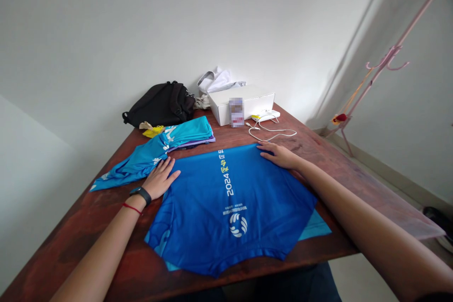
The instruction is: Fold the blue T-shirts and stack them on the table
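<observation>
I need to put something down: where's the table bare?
Bare tabletop lies between right forearm and right edge, and between left forearm and left edge. The blue shirt crowds the middle; backpack and white box, the back.

The person's left arm and right arm reach forward, bare and well apart. The left hand is palm down and spread, its thumb angled inward. The right hand, set farther forward, is palm down too, fingers loosely extended and pointing inward, wrist nearly straight.
</observation>
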A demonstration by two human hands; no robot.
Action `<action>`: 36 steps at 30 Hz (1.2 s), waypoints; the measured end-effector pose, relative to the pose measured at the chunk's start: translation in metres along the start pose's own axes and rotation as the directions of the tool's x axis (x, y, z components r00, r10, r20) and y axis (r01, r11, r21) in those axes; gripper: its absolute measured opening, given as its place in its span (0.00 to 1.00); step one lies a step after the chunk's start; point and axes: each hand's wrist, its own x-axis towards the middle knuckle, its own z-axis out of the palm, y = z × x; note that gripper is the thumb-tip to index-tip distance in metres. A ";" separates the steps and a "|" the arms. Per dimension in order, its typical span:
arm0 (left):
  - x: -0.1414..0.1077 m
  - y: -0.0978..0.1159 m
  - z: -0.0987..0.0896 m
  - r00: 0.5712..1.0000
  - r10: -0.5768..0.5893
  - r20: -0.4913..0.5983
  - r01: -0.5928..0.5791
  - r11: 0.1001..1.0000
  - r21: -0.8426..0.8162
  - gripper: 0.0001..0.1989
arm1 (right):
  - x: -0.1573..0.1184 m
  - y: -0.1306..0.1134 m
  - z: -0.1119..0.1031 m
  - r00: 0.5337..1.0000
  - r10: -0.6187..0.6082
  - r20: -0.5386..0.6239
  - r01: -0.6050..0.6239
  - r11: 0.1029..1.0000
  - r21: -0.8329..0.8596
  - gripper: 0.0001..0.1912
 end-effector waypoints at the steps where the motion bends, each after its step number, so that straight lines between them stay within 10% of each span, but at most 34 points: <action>1: 0.000 0.000 -0.001 1.000 -0.001 0.005 0.001 1.000 -0.003 0.41 | 0.000 0.000 0.000 1.000 -0.001 -0.001 0.001 1.000 0.002 0.24; 36: 0.000 0.002 0.000 1.000 0.002 -0.024 -0.003 1.000 -0.004 0.41 | 0.000 -0.012 -0.003 0.997 0.072 -0.014 -0.072 0.997 0.002 0.23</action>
